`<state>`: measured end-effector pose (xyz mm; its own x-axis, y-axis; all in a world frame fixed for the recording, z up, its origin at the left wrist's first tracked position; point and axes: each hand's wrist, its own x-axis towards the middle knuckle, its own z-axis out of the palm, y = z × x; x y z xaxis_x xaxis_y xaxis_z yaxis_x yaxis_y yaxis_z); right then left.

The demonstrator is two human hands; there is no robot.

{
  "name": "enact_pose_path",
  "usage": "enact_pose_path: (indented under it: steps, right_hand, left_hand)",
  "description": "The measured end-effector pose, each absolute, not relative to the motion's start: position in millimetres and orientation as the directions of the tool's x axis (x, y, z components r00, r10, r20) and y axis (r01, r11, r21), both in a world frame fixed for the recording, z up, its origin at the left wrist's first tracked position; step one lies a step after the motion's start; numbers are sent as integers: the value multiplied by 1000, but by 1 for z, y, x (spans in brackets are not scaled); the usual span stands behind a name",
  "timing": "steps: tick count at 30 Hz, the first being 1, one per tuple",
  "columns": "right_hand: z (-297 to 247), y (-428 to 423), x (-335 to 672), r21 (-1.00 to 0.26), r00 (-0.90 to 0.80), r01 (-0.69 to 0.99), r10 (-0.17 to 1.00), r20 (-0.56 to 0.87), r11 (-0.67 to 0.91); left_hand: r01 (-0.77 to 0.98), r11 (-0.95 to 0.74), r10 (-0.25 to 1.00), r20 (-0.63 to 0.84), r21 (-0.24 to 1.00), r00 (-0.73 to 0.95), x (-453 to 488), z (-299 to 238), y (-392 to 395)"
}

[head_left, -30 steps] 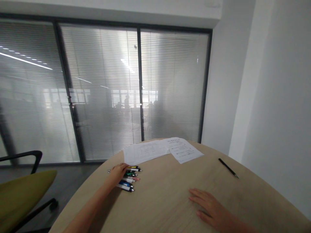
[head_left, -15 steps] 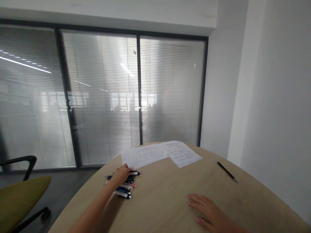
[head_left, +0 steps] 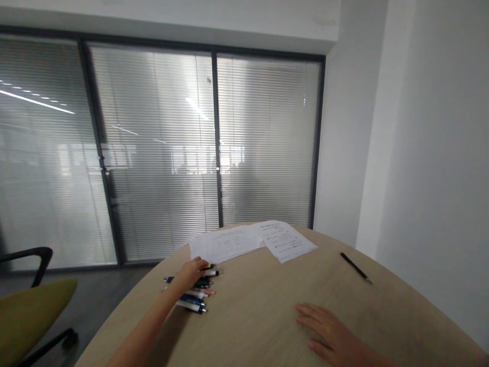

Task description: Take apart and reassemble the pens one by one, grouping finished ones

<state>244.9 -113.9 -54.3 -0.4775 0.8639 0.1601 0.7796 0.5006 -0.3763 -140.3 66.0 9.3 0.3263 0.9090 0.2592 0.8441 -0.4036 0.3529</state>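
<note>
My left hand (head_left: 188, 274) reaches out over a bunch of several coloured pens (head_left: 196, 293) lying side by side on the round wooden table (head_left: 263, 306). Its fingers curl down over the pens and touch them; whether it grips one is hidden. My right hand (head_left: 326, 331) lies flat on the bare tabletop near the front, fingers stretched out, holding nothing.
Two printed paper sheets (head_left: 229, 242) (head_left: 288, 240) lie at the table's far edge. A single black pen (head_left: 356, 267) lies alone at the right. An olive office chair (head_left: 30, 311) stands left of the table. Glass partitions with blinds (head_left: 214, 148) lie beyond, a white wall (head_left: 431, 153) to the right.
The view has shifted slightly. My left hand stays on the pens, a few of which now poke out to its left. My right hand has not moved.
</note>
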Motion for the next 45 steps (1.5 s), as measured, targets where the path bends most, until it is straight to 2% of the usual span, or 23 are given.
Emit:
enact_pose_path:
  steps: [7,12,13,14,15,16,23,28,32,45]
  right_hand:
    - [-56,-115,246,-389,-478,768,860,179,508]
    - [-53,-116,244,-400,-471,772,867,164,495]
    - [-53,-116,244,-399,-471,771,866,167,496]
    - [-53,-116,244,-397,-471,771,866,171,497]
    - [-53,-116,244,-396,-470,772,866,172,498]
    - [-53,-115,244,-395,-469,773,866,171,497]
    - [-49,-117,242,-385,-462,790,876,141,478]
    - [-48,-118,242,-394,-461,783,874,152,481]
    - [-49,-117,242,-388,-457,786,875,157,481]
    - [-51,-116,244,-369,-470,784,866,170,499]
  left_hand:
    - [644,-473,858,479,602,183,-129,37,60]
    - [397,-472,872,484,787,78,-100,61,38]
    - [112,-395,919,394,912,33,-92,65,32]
    - [-171,-273,958,284,947,42,-84,68,26]
    - [-386,-126,981,171,914,86,-76,71,20]
    - [-436,-73,984,135,897,112,-70,74,15]
    - [-523,156,956,5,838,294,-57,92,-8]
    - [-534,366,864,-66,762,498,-59,93,-12]
    - [-502,423,822,-87,754,563,-59,89,-11]
    - [-514,498,775,-92,699,626,-57,84,-10]
